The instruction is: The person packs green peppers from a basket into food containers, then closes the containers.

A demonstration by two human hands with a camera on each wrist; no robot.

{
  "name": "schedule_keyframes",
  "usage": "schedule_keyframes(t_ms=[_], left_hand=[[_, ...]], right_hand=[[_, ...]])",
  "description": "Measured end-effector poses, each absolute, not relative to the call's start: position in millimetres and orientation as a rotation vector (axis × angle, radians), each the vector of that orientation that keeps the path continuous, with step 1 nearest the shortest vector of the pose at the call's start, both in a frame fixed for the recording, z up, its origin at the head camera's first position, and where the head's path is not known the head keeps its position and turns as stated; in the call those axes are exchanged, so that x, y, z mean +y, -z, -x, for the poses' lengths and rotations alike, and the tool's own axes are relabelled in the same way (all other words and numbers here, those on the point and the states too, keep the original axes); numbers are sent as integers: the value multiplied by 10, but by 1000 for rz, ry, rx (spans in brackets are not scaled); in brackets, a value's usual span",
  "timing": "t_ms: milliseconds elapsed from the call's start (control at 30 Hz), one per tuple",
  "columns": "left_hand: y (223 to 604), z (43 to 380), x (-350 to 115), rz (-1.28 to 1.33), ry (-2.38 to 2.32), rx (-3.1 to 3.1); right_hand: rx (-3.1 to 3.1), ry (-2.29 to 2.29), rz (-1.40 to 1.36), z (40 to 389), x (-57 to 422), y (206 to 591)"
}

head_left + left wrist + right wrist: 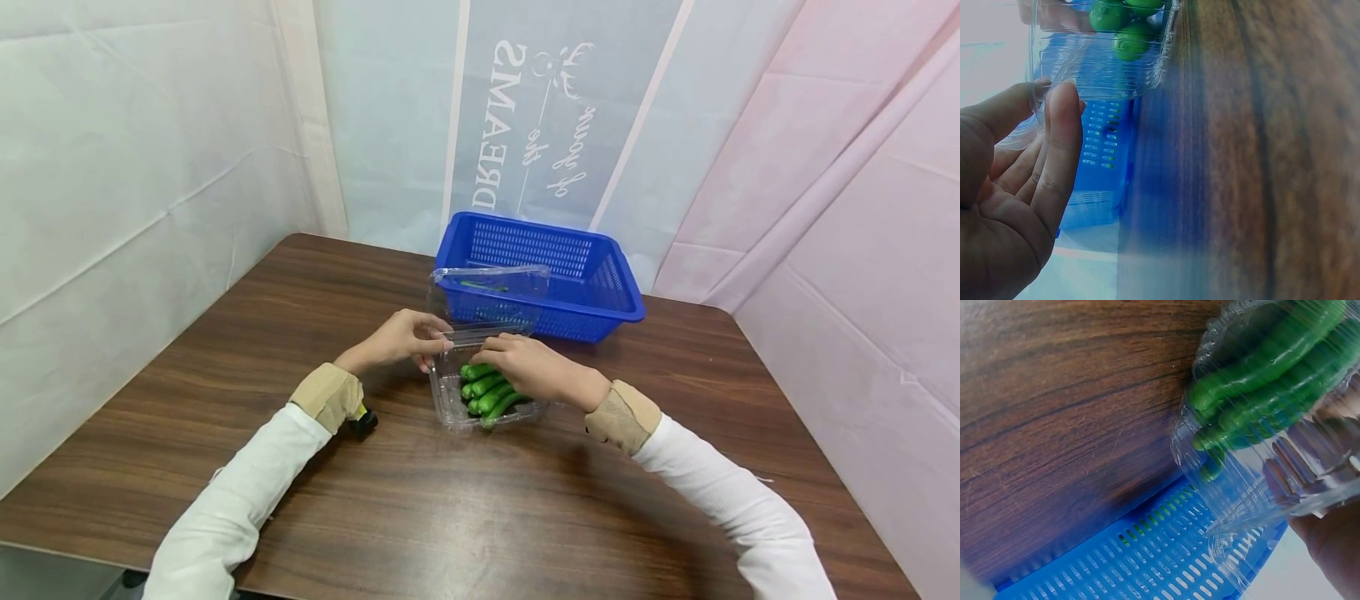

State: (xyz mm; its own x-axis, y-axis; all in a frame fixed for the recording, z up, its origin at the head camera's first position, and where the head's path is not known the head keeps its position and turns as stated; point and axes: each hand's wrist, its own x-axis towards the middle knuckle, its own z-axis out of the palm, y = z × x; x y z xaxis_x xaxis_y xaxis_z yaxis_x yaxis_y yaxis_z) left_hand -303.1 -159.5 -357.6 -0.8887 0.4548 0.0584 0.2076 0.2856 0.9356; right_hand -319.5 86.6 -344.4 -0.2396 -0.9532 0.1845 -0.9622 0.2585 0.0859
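Observation:
A clear plastic clamshell box [442,400] stands on the table with its hinged lid [491,275] raised at the back. Inside it lie several slim green cucumbers [495,396], side by side. My left hand [401,340] pinches the rim at the box's back left, thumb and fingers on either side of the plastic, as the left wrist view also shows. My right hand [528,367] reaches into the box over the far ends of the cucumbers. In the right wrist view its bent fingers [1291,462] show through the clear wall; I cannot tell whether they grip a cucumber.
Behind the box stands a blue slotted basket [600,287], with something green visible in it through the raised lid. Cloth walls [570,100] rise beyond the table's back edge and sides. The brown wooden table [420,508] extends in front of the box. A small black object [363,421] is near the left wrist.

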Motion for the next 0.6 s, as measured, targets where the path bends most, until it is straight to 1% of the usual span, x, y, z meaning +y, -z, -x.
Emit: schedule_keyframes(t_ms=[200, 433, 600], left_hand=[[3746, 3155, -1607, -602, -1641, 2359], [3772, 3166, -1605, -626, -1649, 2376], [3768, 3157, -1605, -640, -1658, 2378]], right_hand=[[-2334, -107, -1788, 3200, 887, 3442], [-2256, -190, -1720, 3237, 966, 3381], [-2166, -215, -1614, 3269, 1058, 3296]])
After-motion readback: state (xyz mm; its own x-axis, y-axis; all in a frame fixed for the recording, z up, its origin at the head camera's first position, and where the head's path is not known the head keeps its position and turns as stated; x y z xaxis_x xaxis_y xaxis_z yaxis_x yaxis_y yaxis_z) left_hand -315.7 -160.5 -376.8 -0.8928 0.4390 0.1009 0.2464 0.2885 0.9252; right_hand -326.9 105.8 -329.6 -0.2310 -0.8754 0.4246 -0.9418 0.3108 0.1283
